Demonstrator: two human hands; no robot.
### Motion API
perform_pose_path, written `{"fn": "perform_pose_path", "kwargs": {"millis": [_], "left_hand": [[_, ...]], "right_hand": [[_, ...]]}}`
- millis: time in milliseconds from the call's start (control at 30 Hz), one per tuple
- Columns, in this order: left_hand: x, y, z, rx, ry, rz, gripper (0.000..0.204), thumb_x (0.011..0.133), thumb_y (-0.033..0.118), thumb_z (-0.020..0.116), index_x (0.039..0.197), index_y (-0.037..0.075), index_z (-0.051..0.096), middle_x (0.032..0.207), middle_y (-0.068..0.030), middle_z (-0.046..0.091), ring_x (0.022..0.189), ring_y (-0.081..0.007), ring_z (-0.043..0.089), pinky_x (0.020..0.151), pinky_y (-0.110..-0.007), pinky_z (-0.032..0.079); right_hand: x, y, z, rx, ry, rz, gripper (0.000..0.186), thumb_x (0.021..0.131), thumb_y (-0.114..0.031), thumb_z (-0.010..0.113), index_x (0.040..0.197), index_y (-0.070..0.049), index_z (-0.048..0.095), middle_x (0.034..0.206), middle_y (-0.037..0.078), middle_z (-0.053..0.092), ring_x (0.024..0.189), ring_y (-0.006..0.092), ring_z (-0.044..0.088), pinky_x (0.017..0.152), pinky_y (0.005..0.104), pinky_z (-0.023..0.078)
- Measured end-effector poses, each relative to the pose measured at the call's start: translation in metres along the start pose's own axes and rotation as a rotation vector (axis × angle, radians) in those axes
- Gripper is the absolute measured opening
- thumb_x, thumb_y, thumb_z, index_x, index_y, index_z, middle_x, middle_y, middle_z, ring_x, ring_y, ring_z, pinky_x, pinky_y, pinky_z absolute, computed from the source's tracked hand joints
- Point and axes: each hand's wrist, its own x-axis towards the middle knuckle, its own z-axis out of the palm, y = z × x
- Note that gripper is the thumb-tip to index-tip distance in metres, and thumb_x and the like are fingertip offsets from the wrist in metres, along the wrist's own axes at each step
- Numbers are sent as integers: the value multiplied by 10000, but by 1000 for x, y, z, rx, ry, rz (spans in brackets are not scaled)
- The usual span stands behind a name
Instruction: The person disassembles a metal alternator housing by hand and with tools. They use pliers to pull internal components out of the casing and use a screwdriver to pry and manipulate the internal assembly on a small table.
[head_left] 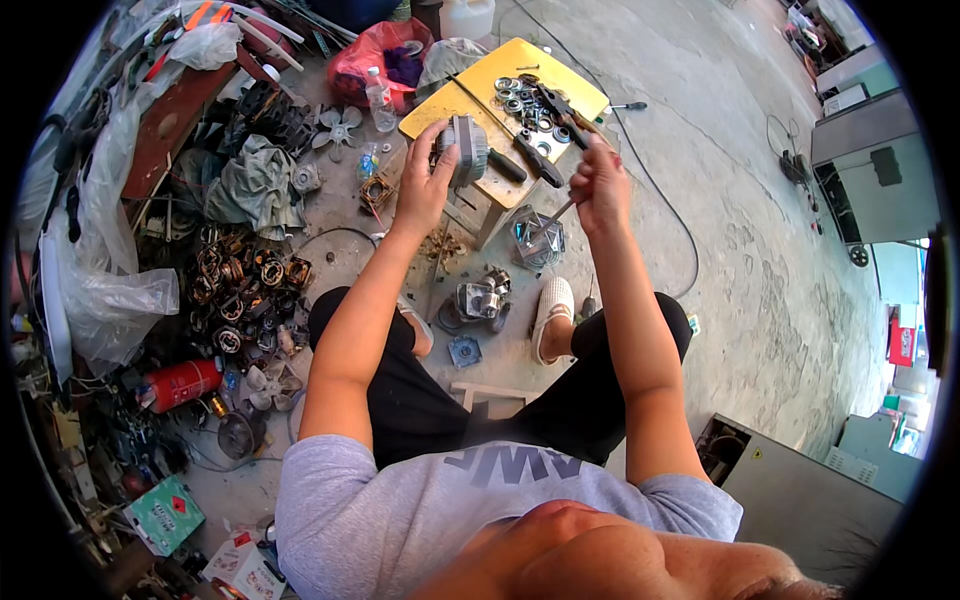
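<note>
My left hand (pixel 428 178) grips a grey finned motor housing (pixel 467 152) at the near left edge of a yellow-topped stool (pixel 440 105). Its fingers wrap the housing's left side. To the right, my right hand (pixel 601 190) is closed around a tool with a slim metal shaft (pixel 562 211) pointing down and left; the fist hides its grip. Close by on the stool lie a long screwdriver (pixel 507 166) with a black handle, black-handled pliers (pixel 540 163) and a pile of bearings and metal rings (pixel 517 98).
Between my feet stand a metal motor part (pixel 480 300) and a small blue square part (pixel 464 351). A clear container (pixel 538 240) is beside the stool. Copper-wound motor parts (pixel 235 290) and a red cylinder (pixel 183 384) crowd the left floor. A cable (pixel 690 235) curves on the right.
</note>
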Motion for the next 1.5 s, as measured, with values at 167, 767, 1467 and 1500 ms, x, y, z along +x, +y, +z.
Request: {"fn": "perform_pose_path", "kwargs": {"millis": [167, 767, 1467, 1500], "left_hand": [[1, -7, 10, -261, 47, -122, 478, 955, 283, 639, 1317, 35, 448, 1291, -125, 523, 1193, -200, 509, 1020, -345, 403], [1, 13, -10, -605, 13, -485, 241, 938, 210, 672, 1058, 28, 569, 1184, -100, 592, 1105, -134, 568, 882, -280, 495], [-2, 24, -17, 275, -34, 183, 231, 806, 34, 706, 1014, 116, 647, 1280, -114, 597, 1175, -310, 578, 952, -371, 476], [-2, 23, -18, 281, -33, 192, 226, 807, 33, 703, 1011, 115, 647, 1280, -114, 598, 1174, -310, 579, 955, -371, 475]], "right_hand": [[-30, 42, 43, -701, -353, -400, 295, 818, -189, 791, 1020, -21, 657, 754, 3, 602, 654, 69, 517, 587, 231, 441], [-42, 52, 73, -894, -173, -514, 365, 695, -128, 859, 950, 14, 640, 792, 82, 586, 688, 165, 554, 624, 312, 473], [-37, 44, 62, -831, -226, -311, 177, 891, -199, 706, 905, -23, 695, 607, -71, 439, 574, 45, 344, 513, 241, 302], [-37, 45, 61, -824, -234, -317, 173, 889, -198, 707, 910, -26, 697, 607, -71, 440, 574, 45, 344, 514, 241, 302]]}}
